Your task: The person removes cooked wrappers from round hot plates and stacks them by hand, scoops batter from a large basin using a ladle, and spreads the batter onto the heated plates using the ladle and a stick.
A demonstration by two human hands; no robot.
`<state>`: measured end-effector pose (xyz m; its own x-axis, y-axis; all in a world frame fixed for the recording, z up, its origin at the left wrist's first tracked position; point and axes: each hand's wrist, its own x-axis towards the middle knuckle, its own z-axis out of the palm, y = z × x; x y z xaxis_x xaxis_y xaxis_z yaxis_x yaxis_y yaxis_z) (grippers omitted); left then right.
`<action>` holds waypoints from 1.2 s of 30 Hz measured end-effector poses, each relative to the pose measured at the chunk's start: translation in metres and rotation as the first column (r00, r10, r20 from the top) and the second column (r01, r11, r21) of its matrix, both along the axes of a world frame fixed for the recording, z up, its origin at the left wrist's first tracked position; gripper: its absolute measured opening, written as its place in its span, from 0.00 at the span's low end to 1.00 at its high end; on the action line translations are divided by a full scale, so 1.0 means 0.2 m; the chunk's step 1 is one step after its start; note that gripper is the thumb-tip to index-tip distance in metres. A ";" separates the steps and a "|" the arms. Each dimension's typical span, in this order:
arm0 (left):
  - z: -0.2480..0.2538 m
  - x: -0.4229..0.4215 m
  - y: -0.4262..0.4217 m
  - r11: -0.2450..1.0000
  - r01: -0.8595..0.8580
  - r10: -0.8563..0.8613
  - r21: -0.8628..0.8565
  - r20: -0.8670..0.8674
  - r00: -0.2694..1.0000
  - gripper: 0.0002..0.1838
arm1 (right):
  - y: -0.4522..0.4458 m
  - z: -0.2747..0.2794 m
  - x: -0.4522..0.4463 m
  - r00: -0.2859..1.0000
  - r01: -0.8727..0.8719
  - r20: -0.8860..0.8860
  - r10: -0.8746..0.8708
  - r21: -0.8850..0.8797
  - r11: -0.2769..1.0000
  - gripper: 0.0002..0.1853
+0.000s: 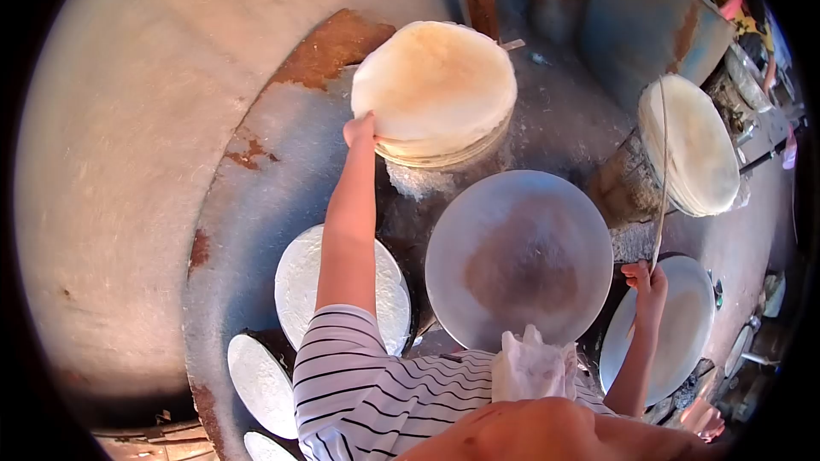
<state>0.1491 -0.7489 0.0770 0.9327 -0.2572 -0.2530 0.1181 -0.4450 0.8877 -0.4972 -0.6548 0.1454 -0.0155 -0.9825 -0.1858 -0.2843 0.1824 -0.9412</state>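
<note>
lower right of the frame: the right hand (647, 282) is closed around a long, thin, pale stick (664, 162), which rises nearly upright in the view. upper centre: the left hand (360, 130), arm outstretched, has its fingers bent at the lower left rim of a thick stack of round, cream-coloured sheets (436, 85), browned on top; it touches the rim, but whether it pinches a sheet cannot be told. the step in hand appears to be handling the stack's edge. a lift from here would call for a sure pinch on one layer, with the stick held clear.

surroundings, near to far: a crumpled, translucent white bag (534, 364) at lower centre; a round, white-coated disc (295, 282) at lower left, partly hidden by the left arm; a broad, round grey pan (521, 265) with a brownish middle, between body and stack, so that the arm reaches around it; a second cream-coloured stack (700, 145) at right, crossed by the stick; a rust-streaked, blue-grey metal tank (653, 26) at upper right, beyond the first stack.
</note>
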 end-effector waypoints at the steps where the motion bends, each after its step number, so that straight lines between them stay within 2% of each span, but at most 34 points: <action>1: 0.12 -0.08 0.03 0.993 0.064 -0.068 0.097 0.034 0.997 0.24 | 0.00 0.00 0.03 1.000 0.013 0.007 -0.013 -0.021 1.000 0.15; 2: 0.20 -0.14 0.08 0.972 0.120 -0.133 0.203 0.053 0.990 0.25 | 0.00 0.01 0.07 1.000 0.020 0.008 -0.020 -0.032 0.999 0.15; 3: 0.14 -0.11 0.11 0.939 0.095 -0.202 0.332 0.305 0.931 0.27 | 0.03 0.02 0.08 1.000 0.018 -0.001 -0.018 -0.033 0.999 0.15; 4: 0.09 -0.05 0.13 0.894 0.028 -0.283 0.448 0.513 0.810 0.28 | 0.05 0.04 0.07 0.998 0.021 -0.063 -0.020 0.009 1.000 0.15; 5: 0.11 -0.05 0.19 0.929 0.144 -0.330 0.341 0.587 0.739 0.26 | 0.04 0.06 0.07 0.992 -0.006 -0.130 0.012 0.044 0.999 0.15; 6: 0.34 -0.23 0.37 0.814 0.292 -0.573 0.503 0.606 0.552 0.22 | 0.00 0.07 0.11 0.975 -0.093 -0.195 0.107 0.083 0.992 0.15; 7: 0.31 -0.29 0.47 0.862 0.220 -0.490 0.458 0.639 0.593 0.19 | -0.01 -0.03 0.15 0.997 -0.049 -0.062 0.047 -0.037 0.998 0.18; 9: 0.33 -0.66 0.83 0.986 0.054 -0.162 0.157 0.846 0.508 0.09 | -0.03 -0.05 0.30 0.947 -0.229 -0.267 0.180 -0.166 0.959 0.19; 10: 0.20 -0.83 0.94 0.985 0.130 0.056 -0.114 0.921 0.386 0.08 | 0.01 0.04 0.44 0.911 -0.374 -0.202 0.359 -0.040 0.927 0.20; 11: 0.39 -1.17 1.19 0.971 0.222 -0.089 -0.087 0.731 0.676 0.08 | 0.08 0.11 0.54 0.852 -0.498 -0.139 0.505 0.082 0.863 0.20; 12: 0.49 -1.46 1.47 0.919 0.325 -0.168 -0.223 0.524 0.835 0.08 | 0.13 -0.03 0.62 0.749 -0.661 -0.173 0.640 -0.133 0.738 0.20; 13: 0.31 -1.67 1.62 0.940 0.312 -0.190 -0.138 0.549 0.814 0.07 | 0.18 -0.16 0.71 0.638 -0.759 -0.219 0.738 -0.342 0.554 0.19; 14: 0.20 -1.89 1.81 0.918 0.377 -0.242 -0.125 0.577 0.780 0.06 | 0.25 -0.20 0.78 0.467 -0.870 -0.219 0.857 -0.288 0.401 0.18; 15: 0.14 -2.10 1.98 0.941 0.320 -0.331 0.108 0.483 0.810 0.07 | 0.35 -0.21 0.84 0.280 -0.946 -0.204 0.938 -0.224 0.234 0.18; 17: 0.11 -2.47 2.37 0.954 0.172 -0.253 0.245 0.355 0.900 0.12 | 0.69 -0.11 0.87 -0.036 -0.995 -0.173 0.984 -0.081 -0.051 0.16; 18: 0.11 -2.60 2.61 0.931 0.015 -0.132 0.364 0.299 0.945 0.14 | 0.84 -0.16 0.85 -0.111 -0.993 -0.064 0.992 -0.036 -0.113 0.16; 19: 0.11 -2.71 2.81 0.872 -0.126 0.000 0.473 0.259 0.966 0.16 | 0.96 -0.18 0.81 -0.172 -0.979 -0.098 0.980 -0.097 -0.181 0.17; 20: 0.11 -2.78 3.06 0.782 -0.281 0.106 0.556 0.326 0.940 0.18 | 1.07 -0.17 0.77 -0.227 -0.974 -0.041 0.973 -0.008 -0.227 0.17; 21: 0.16 -2.89 3.34 0.634 -0.471 0.290 0.614 0.376 0.880 0.17 | 1.19 -0.12 0.72 -0.286 -0.954 0.010 0.958 0.087 -0.285 0.17; 22: 0.20 -3.00 3.62 0.458 -0.619 0.466 0.638 0.421 0.778 0.17 | 1.31 -0.17 0.65 -0.261 -0.952 0.109 0.959 0.138 -0.274 0.16; 23: 0.22 -3.12 3.89 0.270 -0.797 0.568 0.540 0.579 0.585 0.08 | 1.41 -0.19 0.61 -0.312 -0.936 0.094 0.945 0.138 -0.323 0.16; 24: 0.16 -3.27 4.20 0.097 -0.838 0.611 0.538 0.632 0.476 0.10 | 1.54 -0.20 0.57 -0.347 -0.926 0.076 0.935 0.131 -0.354 0.16; 26: 0.08 -3.51 4.74 -0.105 -0.801 0.882 0.590 0.427 0.199 0.25 | 1.77 -0.17 0.50 -0.379 -0.918 0.008 0.925 0.122 -0.377 0.17; 27: 0.04 -3.58 4.93 -0.174 -0.760 0.957 0.626 0.289 0.019 0.32 | 1.91 -0.19 0.50 -0.418 -0.898 -0.161 0.894 -0.073 -0.433 0.18; 28: -0.01 -3.61 5.10 -0.226 -0.832 0.973 0.507 0.073 -0.219 0.40 | 2.10 -0.21 0.49 -0.451 -0.864 -0.234 0.861 -0.128 -0.487 0.17; 29: -0.07 -3.64 5.25 -0.310 -0.864 0.896 0.398 -0.182 -0.405 0.47 | 2.30 -0.21 0.48 -0.479 -0.822 -0.309 0.822 -0.171 -0.543 0.16; 31: -0.29 -3.64 5.42 -0.456 -0.831 0.751 0.319 -0.364 -0.551 0.57 | 2.92 -0.17 0.35 -0.641 -0.713 -0.263 0.721 -0.145 -0.686 0.12; 33: -0.45 -3.69 5.51 -0.243 -0.932 0.815 0.267 -0.465 -0.346 0.49 | 3.45 -0.08 0.22 -0.809 -0.487 -0.326 0.489 -0.094 -0.868 0.19; 34: -0.57 -3.82 5.47 -0.171 -0.930 0.840 0.325 -0.446 -0.310 0.47 | 3.70 -0.08 0.12 -0.848 -0.373 -0.353 0.394 -0.129 -0.919 0.20; 35: -0.70 -3.95 5.40 -0.129 -0.884 0.885 0.450 -0.350 -0.307 0.45 | 3.95 -0.09 0.02 -0.876 -0.254 -0.378 0.299 -0.164 -0.953 0.22; 36: -0.85 -4.09 5.36 -0.104 -0.804 0.923 0.585 -0.245 -0.298 0.43 | 4.16 -0.13 -0.06 -0.805 -0.223 -0.576 0.141 0.072 -0.972 0.19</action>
